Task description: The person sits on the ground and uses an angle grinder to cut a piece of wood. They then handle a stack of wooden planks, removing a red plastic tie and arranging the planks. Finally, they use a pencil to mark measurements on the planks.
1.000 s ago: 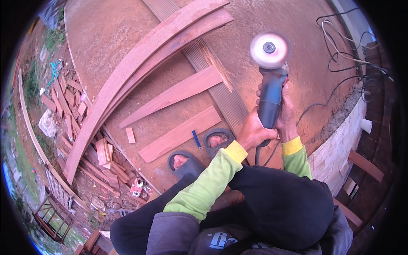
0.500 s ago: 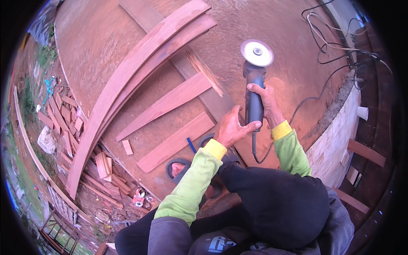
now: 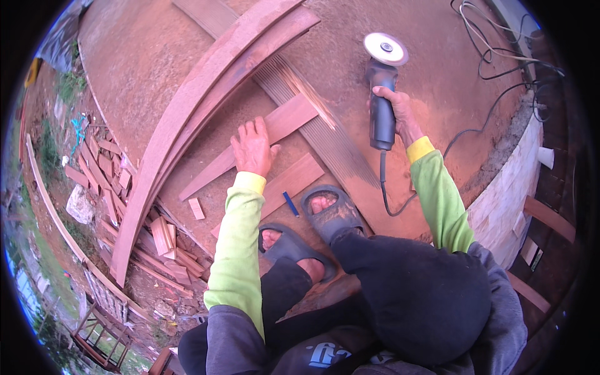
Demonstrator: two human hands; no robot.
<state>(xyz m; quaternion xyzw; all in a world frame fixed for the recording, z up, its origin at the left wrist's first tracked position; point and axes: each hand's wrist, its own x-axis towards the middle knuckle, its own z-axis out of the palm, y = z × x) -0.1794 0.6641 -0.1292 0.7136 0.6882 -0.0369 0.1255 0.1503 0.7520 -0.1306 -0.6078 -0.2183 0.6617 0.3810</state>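
Observation:
My right hand (image 3: 401, 112) is wrapped round the dark body of an angle grinder (image 3: 382, 128). The pale round disc (image 3: 385, 49) of the tool points away from me, and its cord trails from the near end. My left hand (image 3: 253, 147), fingers stretched out, is over the upper short wooden plank (image 3: 289, 119); whether it presses on the wood I cannot tell. That plank's far end rests across a grooved board (image 3: 331, 147). A second short plank (image 3: 294, 181) lies nearer my feet. Just left of my left hand run long curved boards (image 3: 187, 106).
A small blue stick-like object (image 3: 290, 204) lies by my sandals (image 3: 331, 212). Offcuts (image 3: 164, 237) are heaped at the left, beside a small wood block (image 3: 196, 209). Tangled cables (image 3: 494, 56) lie at the far right, above a pale stone edge (image 3: 509, 169).
My left hand has left the grinder's rear end and moved left over the upper plank. My right hand, still holding the grinder, has shifted slightly farther away and to the right.

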